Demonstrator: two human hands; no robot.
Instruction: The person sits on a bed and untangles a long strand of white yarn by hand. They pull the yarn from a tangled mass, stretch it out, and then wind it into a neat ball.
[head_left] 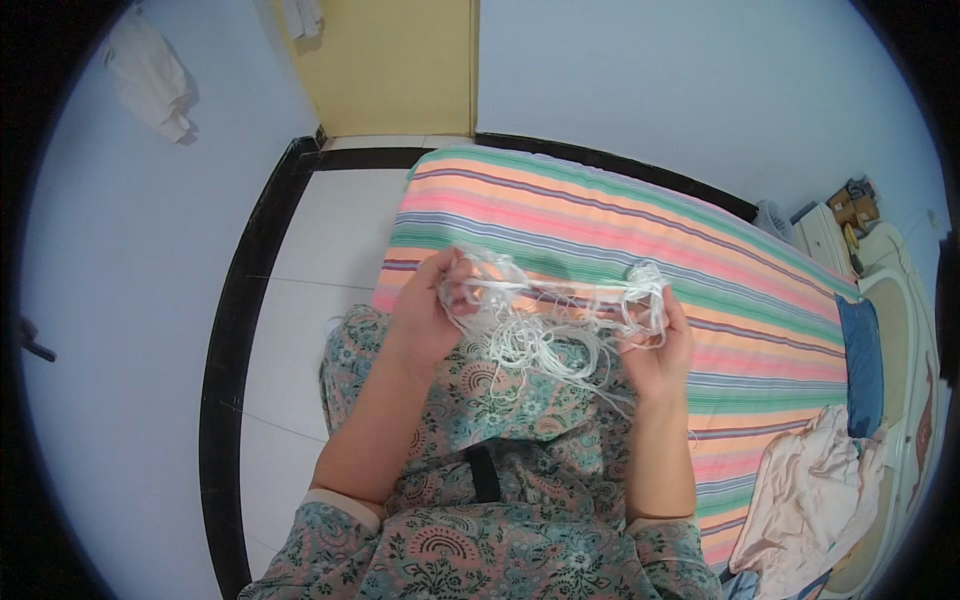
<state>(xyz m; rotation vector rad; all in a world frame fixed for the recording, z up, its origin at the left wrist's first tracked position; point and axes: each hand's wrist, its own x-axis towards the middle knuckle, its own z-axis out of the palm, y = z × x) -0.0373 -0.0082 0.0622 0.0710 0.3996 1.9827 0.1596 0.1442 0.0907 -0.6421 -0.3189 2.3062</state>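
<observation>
A loose tangle of thin white string [535, 345] hangs between my two hands, above my lap. My left hand [430, 300] is closed on one side of the tangle, with loops around its fingers. On the other side my right hand [665, 345] grips a bunched clump and more loops. Several strands run fairly straight from hand to hand, while a messy heap of coils sags below them toward the patterned cloth over my legs [470, 390]. Some of the fingertips are hidden behind the string.
A bed with a striped sheet [750, 330] lies ahead and to the right. At its right end are a blue pillow [860, 360], a crumpled pale pink cloth [810, 490] and a cream headboard [905, 350]. White floor tiles [300, 330] show at the left, before a yellow door [400, 70].
</observation>
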